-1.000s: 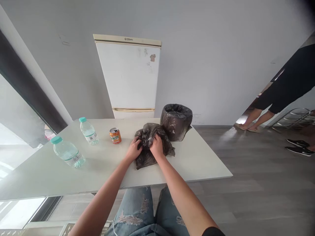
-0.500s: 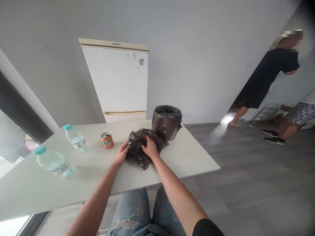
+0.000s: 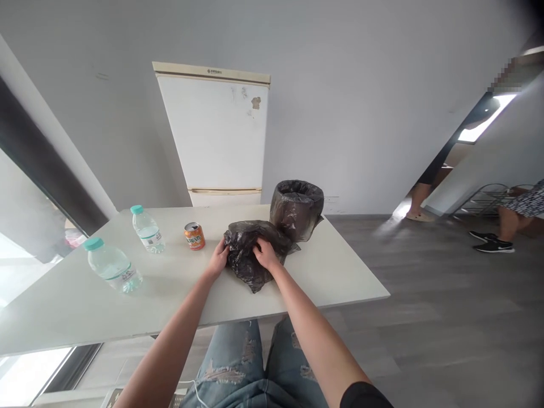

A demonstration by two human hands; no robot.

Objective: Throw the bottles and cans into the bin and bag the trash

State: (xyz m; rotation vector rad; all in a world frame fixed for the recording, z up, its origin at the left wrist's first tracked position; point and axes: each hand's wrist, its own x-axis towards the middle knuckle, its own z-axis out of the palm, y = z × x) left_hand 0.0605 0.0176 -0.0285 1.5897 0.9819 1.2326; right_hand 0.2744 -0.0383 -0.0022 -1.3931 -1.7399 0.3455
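Observation:
A crumpled black plastic bag (image 3: pixel 247 262) lies on the white table (image 3: pixel 331 272) before me. My left hand (image 3: pixel 218 258) grips the bag's left edge, fingers partly hidden behind the film. My right hand (image 3: pixel 266 254) is closed on the bag's middle, its fingertips sunk into the folds. Right behind the bag stands a small round bin (image 3: pixel 296 212) lined with the same dark film. The bag touches the bin's front; whether the two are joined I cannot tell.
An orange drink can (image 3: pixel 194 237) stands left of the bag. Two clear bottles with teal caps, a farther bottle (image 3: pixel 148 231) and a nearer bottle (image 3: pixel 114 267), stand farther left. Behind the table is a white fridge (image 3: pixel 216 130). Two people, partly visible, are at the far right.
The view has swung slightly left, so the things on the table sit farther right. Both hands stay on the bag, with little shift. The person in dark clothes has moved toward the doorway.

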